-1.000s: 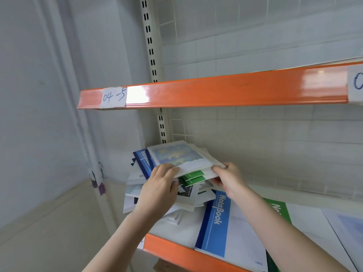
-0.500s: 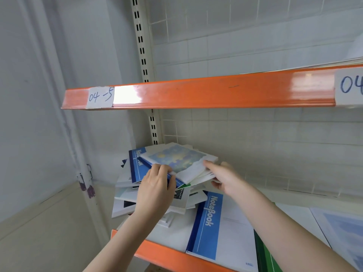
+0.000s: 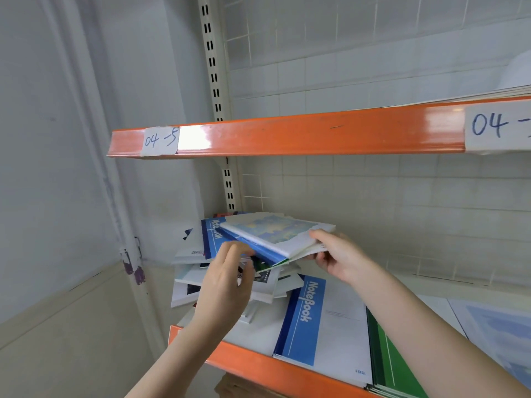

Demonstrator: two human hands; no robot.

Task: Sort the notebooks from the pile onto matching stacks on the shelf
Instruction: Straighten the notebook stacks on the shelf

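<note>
A messy pile of notebooks (image 3: 230,280) sits at the left end of the lower shelf (image 3: 258,366). My right hand (image 3: 337,255) grips the right edge of the top few notebooks, lifting a sky-picture notebook (image 3: 275,231) with a blue-edged one just beneath it. My left hand (image 3: 227,282) hovers over the pile's front with its fingers curled at the lifted blue edge; whether it holds anything is not clear. Flat on the shelf to the right lie a blue NoteBook stack (image 3: 321,326), a green stack (image 3: 393,366) and a sky-picture stack (image 3: 500,331).
An orange upper shelf beam (image 3: 287,133) with a paper label "04-5" (image 3: 160,140) hangs just above the hands. A slotted upright post (image 3: 214,81) stands behind the pile. A wire grid backs the shelf. A white wall is at the left.
My right hand has tilted the top notebooks up on their right side, opening a gap. My left hand has slid from on top of them to the blue edge below.
</note>
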